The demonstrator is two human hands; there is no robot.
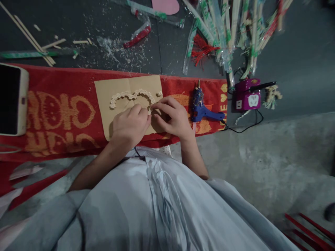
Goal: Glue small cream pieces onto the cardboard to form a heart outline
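Note:
A tan sheet of card (103, 101) with a fold line lies on the red towel. On it stands a curved outline of small pale pieces (141, 92), shaped like the top of a heart. My left hand (131, 123) rests on the card's lower part, fingers curled and closed; whatever they hold is hidden. From the right, my right hand (173, 116) reaches to the outline's right end, its thumb and forefinger apart beside the pieces. A blue glue gun (200, 109) lies right of that hand, nozzle pointing away from me.
A phone (10, 99) lies on the red towel (60, 111) at left. Wrapped chopsticks (227, 31) and a red tassel (201, 48) are at the back right. A purple box (247, 94) with a black cord sits at the towel's right end. Sticks (28, 35) and crumbs litter the dark table.

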